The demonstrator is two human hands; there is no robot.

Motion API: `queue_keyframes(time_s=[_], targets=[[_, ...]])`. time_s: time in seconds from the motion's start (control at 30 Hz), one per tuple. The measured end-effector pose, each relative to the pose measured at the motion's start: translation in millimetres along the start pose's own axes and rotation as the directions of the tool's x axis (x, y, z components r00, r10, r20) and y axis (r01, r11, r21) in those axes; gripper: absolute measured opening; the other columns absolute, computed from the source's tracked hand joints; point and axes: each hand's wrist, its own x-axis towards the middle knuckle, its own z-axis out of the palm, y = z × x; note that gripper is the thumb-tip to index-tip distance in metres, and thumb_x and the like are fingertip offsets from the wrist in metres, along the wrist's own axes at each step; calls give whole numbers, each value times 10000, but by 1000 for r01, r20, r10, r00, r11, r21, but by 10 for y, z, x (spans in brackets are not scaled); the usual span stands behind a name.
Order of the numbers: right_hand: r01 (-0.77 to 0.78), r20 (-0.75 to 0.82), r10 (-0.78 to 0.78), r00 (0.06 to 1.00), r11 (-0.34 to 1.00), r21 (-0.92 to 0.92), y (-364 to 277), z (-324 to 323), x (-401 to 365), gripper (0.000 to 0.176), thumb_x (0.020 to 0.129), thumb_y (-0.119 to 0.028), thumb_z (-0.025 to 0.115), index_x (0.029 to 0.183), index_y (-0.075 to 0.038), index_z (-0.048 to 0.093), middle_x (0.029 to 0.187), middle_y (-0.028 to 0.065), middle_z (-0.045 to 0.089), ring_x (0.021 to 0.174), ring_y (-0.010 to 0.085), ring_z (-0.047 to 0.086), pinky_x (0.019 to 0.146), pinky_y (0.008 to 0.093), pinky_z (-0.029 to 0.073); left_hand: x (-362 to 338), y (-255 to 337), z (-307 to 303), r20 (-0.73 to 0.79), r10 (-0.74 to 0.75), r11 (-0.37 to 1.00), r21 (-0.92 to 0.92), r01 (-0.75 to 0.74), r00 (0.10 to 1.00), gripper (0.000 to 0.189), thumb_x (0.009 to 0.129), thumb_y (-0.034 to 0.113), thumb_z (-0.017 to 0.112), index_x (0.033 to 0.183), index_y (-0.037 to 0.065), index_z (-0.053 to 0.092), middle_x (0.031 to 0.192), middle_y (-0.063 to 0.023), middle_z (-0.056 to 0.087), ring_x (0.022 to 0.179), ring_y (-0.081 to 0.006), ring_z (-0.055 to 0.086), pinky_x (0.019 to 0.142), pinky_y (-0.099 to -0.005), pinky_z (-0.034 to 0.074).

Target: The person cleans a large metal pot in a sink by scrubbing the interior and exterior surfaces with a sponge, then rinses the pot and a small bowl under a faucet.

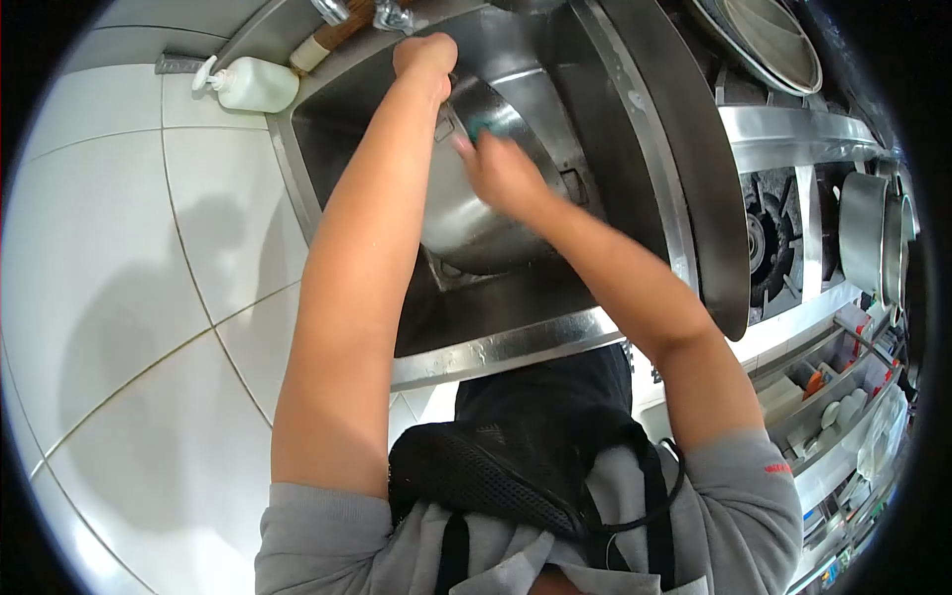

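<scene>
A large steel pot (474,220) lies tilted in the metal sink (496,347), with a loop handle showing on its right side. My left hand (426,61) is closed at the pot's far rim, below the taps; its fingertips are partly hidden. Inside or against the pot's surface, my right hand (504,177) is closed around a green scouring pad (479,130). Only a small bit of the pad shows past the fingers, and that hand is slightly blurred.
A soap pump bottle (260,85) lies by the sink's left corner against white tiles. Metal taps (393,16) stand at the back. To the right, past a metal splash panel (699,169), are a gas burner (764,243), stacked pans (865,233) and shelves of utensils.
</scene>
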Motion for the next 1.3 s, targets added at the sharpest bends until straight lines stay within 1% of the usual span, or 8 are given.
queue_keyframes(time_s=[0.27,0.53,0.6,0.73,0.83,0.97,1.1,1.3], targets=[[28,100,-25,995,999,-29,127,-129,-466,496,995,-482,470,1031,6,553,822,286,666,800,489,647,709,564,511,182,-127,-218,62,56,996,-79,-51,996,181,865,-12,475,1002,-38,590,924,-154,590,722,-253,576,498,-391,455],[235,591,-75,803,951,-200,1095,-333,-1302,606,1009,-522,403,1240,23,534,945,300,661,829,484,648,776,558,499,-315,-83,-559,187,46,993,100,-66,981,219,915,106,585,1003,-95,579,959,-176,600,613,-197,571,478,-323,485],[-2,336,-6,942,1000,23,1272,-267,-1252,568,1022,-460,428,1345,0,508,1028,278,663,893,418,677,795,494,513,-399,-182,-752,249,61,982,160,-103,967,224,913,117,594,993,-92,582,902,-156,603,606,-189,572,475,-320,475],[-459,336,356,872,834,306,866,-536,-988,480,1028,-363,464,1366,-25,509,1023,243,678,989,341,675,870,422,502,-620,-508,-1224,389,167,938,219,-267,906,209,897,123,604,997,-60,595,797,-122,622,589,-177,585,498,-305,461],[-341,131,324,937,764,548,844,-398,-760,429,1017,-288,501,1366,-38,514,1040,218,677,1015,275,652,925,368,477,-867,-680,-1600,443,109,960,184,-209,890,224,878,105,596,1044,-44,580,819,-141,645,584,-189,599,531,-305,475],[326,-469,-128,874,870,370,564,-136,-454,393,970,-215,562,1327,-53,564,1249,186,610,1140,301,589,996,387,443,-1085,-747,-1853,505,-55,972,223,-69,861,281,867,83,590,1125,-19,543,850,-144,665,584,-187,603,556,-306,483],[625,-516,-528,674,781,17,21,34,-176,396,942,-219,566,1290,-32,594,1337,185,563,1246,325,514,1084,451,365,-1114,-863,-1771,444,13,943,293,-159,896,93,828,58,645,874,1,588,687,-94,613,502,-162,555,463,-311,442],[664,-342,-650,679,742,-91,28,277,267,237,896,-242,606,812,-41,698,853,99,698,873,350,628,886,472,466,-1468,-800,-1363,359,71,874,427,-232,931,153,792,26,683,745,30,538,550,-25,537,424,-116,501,422,-286,387]])
